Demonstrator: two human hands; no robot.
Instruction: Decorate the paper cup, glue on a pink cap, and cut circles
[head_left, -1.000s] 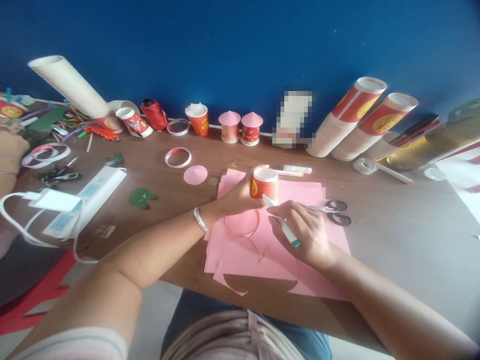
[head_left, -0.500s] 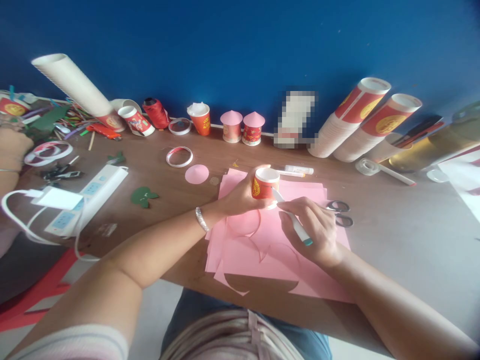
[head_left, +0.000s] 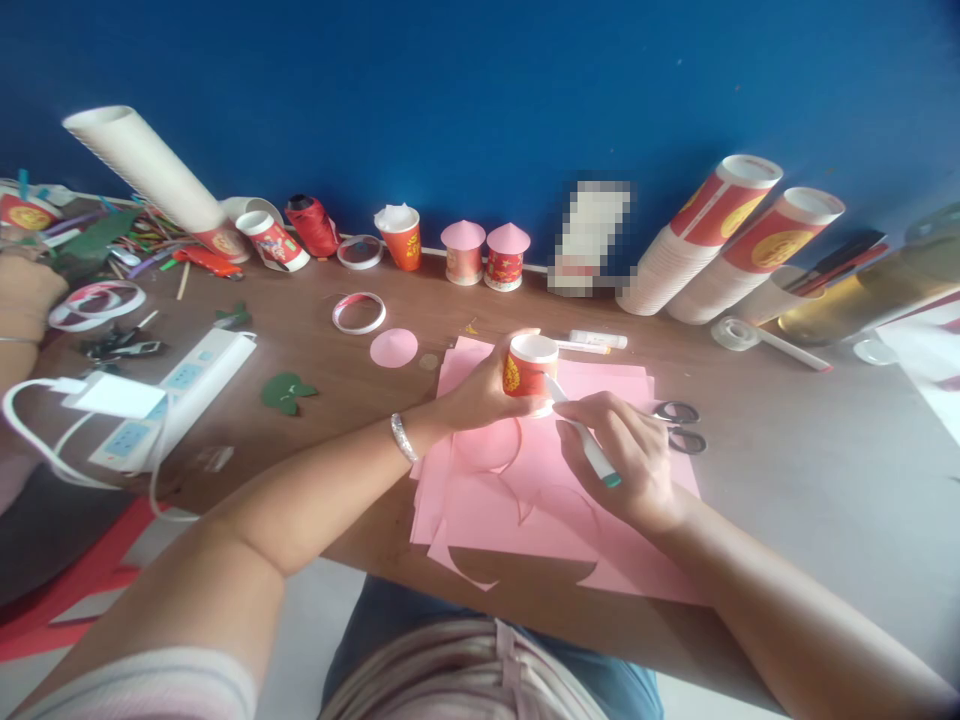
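My left hand (head_left: 480,388) grips a small red paper cup (head_left: 529,366) that stands upside down on a stack of pink paper sheets (head_left: 630,525). My right hand (head_left: 626,455) holds a white pen with a teal end (head_left: 587,447), its tip against the cup's lower right side. Curved cut-outs show in the pink paper below the cup. Scissors (head_left: 679,426) lie on the paper just right of my right hand.
Along the blue wall stand cup stacks (head_left: 697,235), two pink-roofed cups (head_left: 484,254), a red thread spool (head_left: 310,226) and a long white tube (head_left: 142,170). A power strip (head_left: 176,392), a pink disc (head_left: 393,347), tape (head_left: 730,331) and another person's hand (head_left: 26,290) are around.
My right hand and the pen have shifted right around the cup's base, from its front to its right side. My left hand has kept the cup in place.
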